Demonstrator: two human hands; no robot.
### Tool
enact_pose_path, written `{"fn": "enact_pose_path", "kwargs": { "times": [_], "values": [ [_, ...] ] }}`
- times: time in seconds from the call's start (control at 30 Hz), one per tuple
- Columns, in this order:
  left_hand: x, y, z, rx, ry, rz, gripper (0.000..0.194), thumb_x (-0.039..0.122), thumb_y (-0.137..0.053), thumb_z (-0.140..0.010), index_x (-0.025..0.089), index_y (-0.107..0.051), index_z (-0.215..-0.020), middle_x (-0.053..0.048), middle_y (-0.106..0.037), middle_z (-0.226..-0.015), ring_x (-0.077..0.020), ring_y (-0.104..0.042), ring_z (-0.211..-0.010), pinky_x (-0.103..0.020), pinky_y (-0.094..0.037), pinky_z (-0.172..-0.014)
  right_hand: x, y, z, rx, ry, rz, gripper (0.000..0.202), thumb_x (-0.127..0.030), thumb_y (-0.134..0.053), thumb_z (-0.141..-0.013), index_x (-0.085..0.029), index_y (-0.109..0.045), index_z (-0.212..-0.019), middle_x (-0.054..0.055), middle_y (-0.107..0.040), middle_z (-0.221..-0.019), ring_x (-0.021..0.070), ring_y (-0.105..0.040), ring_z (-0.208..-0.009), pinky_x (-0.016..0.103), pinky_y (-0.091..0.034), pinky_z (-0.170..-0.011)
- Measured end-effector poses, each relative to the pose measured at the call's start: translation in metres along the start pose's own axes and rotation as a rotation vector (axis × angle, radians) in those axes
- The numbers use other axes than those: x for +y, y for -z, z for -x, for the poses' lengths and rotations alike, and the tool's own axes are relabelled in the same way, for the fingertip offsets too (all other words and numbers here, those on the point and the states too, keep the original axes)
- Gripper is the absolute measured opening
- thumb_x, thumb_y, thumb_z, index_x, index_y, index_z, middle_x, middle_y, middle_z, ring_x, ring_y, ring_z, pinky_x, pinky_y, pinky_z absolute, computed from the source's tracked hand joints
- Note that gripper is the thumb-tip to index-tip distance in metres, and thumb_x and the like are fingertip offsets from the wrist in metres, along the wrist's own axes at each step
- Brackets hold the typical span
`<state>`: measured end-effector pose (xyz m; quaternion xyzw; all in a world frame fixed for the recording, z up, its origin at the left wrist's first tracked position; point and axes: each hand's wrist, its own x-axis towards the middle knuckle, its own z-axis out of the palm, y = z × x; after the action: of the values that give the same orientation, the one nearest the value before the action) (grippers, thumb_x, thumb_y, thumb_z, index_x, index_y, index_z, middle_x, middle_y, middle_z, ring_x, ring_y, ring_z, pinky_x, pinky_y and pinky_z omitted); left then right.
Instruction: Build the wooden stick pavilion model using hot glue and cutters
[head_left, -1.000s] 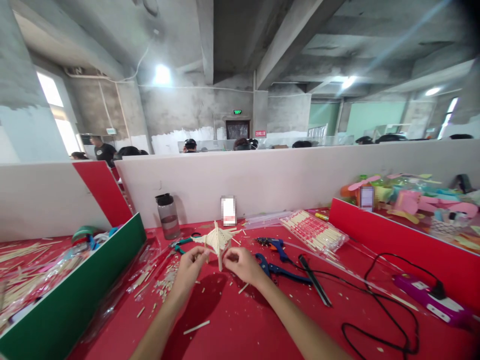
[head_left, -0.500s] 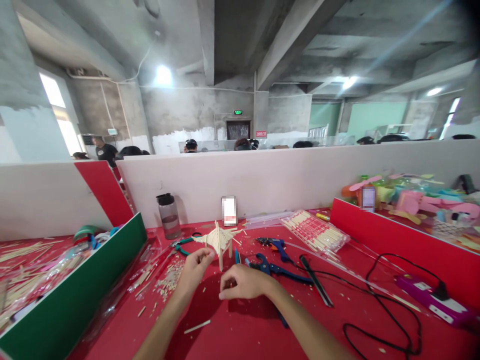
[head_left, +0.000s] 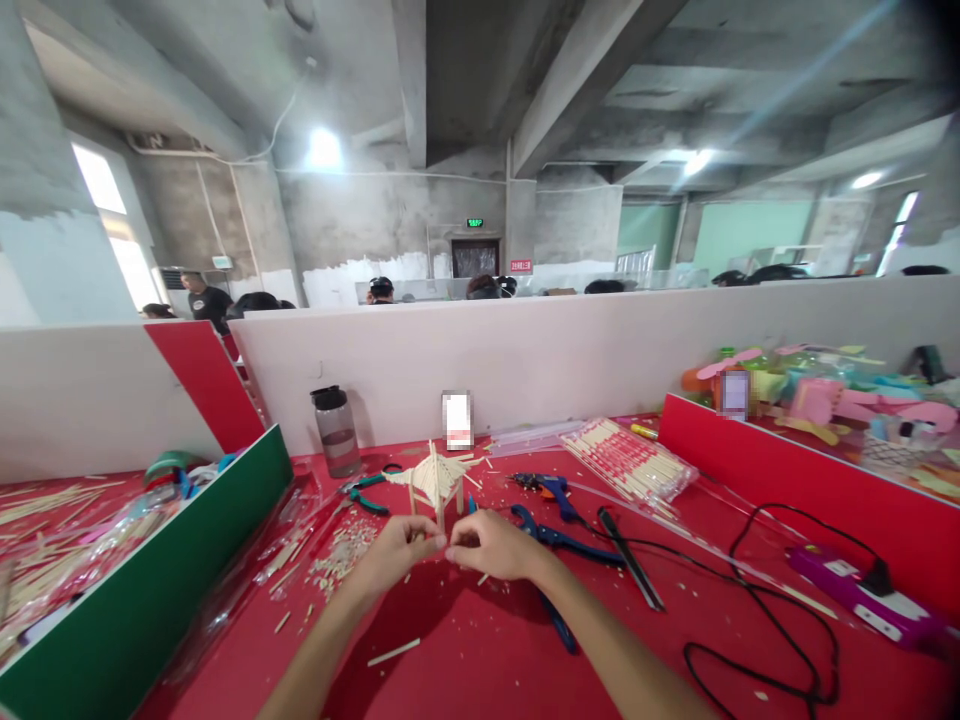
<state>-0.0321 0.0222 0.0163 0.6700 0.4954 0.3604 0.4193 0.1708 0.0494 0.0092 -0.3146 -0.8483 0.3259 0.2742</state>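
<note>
My left hand [head_left: 405,550] and my right hand [head_left: 495,545] meet fingertip to fingertip over the red table, both in a pinch. Anything between their fingers is too small or too hidden to name. Just behind them stands a small model of pale wooden sticks [head_left: 433,478] with a pointed, flared roof on thin legs; my hands overlap its front lower part. Scraps of cut stick [head_left: 345,550] lie beside my left hand. Close to my right forearm is a blue-handled cutting tool [head_left: 577,545], partly covered by that arm. One loose stick [head_left: 394,653] lies in front.
Green-handled pliers [head_left: 367,497], a blue glue gun [head_left: 553,490], a utility knife [head_left: 631,560] and bagged sticks [head_left: 630,465] surround the model. A bottle [head_left: 337,435] and a phone [head_left: 457,420] stand behind. Right is a purple power strip [head_left: 862,600] with a black cable. Low partitions border the table.
My left hand has moved right and down, and my right hand slightly up, so their fingertips now meet in front of the model. The model stays where it was.
</note>
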Motion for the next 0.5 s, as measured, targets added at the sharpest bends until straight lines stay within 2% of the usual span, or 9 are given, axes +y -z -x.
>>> {"fn": "enact_pose_path", "kwargs": {
  "times": [0.1, 0.3, 0.4, 0.5],
  "values": [
    [0.001, 0.007, 0.004, -0.034, 0.019, -0.064, 0.033, 0.047, -0.071, -0.071, 0.014, -0.07, -0.07, 0.007, -0.038, -0.052, -0.0091, -0.028, -0.051, -0.023, -0.02, -0.051, 0.0, 0.005, -0.001, 0.074, -0.02, -0.048, 0.022, -0.029, -0.059, -0.085, -0.016, -0.069, -0.072, -0.001, -0.066, -0.064, 0.0129, -0.058, -0.06, 0.021, -0.038, -0.056],
    [-0.006, 0.023, 0.013, -0.391, 0.074, -0.186, 0.022, 0.037, -0.07, -0.07, 0.015, -0.073, -0.068, 0.004, -0.052, -0.055, -0.0105, -0.039, -0.054, -0.022, -0.029, -0.055, 0.003, 0.024, -0.001, 0.156, -0.082, -0.148, 0.023, -0.032, -0.059, -0.085, -0.016, -0.066, -0.071, 0.0, -0.064, -0.063, 0.0137, -0.057, -0.06, 0.022, -0.039, -0.058],
    [-0.008, 0.029, 0.015, -0.492, 0.104, -0.24, 0.019, 0.034, -0.072, -0.067, 0.015, -0.074, -0.069, 0.002, -0.06, -0.06, -0.0113, -0.045, -0.057, -0.022, -0.034, -0.058, 0.007, 0.032, 0.001, 0.201, -0.071, -0.162, 0.024, -0.034, -0.059, -0.086, -0.016, -0.065, -0.072, 0.0, -0.064, -0.064, 0.014, -0.057, -0.061, 0.023, -0.04, -0.06],
    [-0.01, 0.037, 0.017, -0.546, 0.118, -0.307, 0.018, 0.033, -0.072, -0.067, 0.016, -0.077, -0.071, 0.002, -0.062, -0.06, -0.0117, -0.047, -0.057, -0.021, -0.035, -0.057, 0.011, 0.038, 0.002, 0.235, -0.07, -0.173, 0.023, -0.035, -0.059, -0.087, -0.016, -0.066, -0.076, 0.001, -0.065, -0.068, 0.014, -0.057, -0.062, 0.023, -0.041, -0.061]
  ]
}}
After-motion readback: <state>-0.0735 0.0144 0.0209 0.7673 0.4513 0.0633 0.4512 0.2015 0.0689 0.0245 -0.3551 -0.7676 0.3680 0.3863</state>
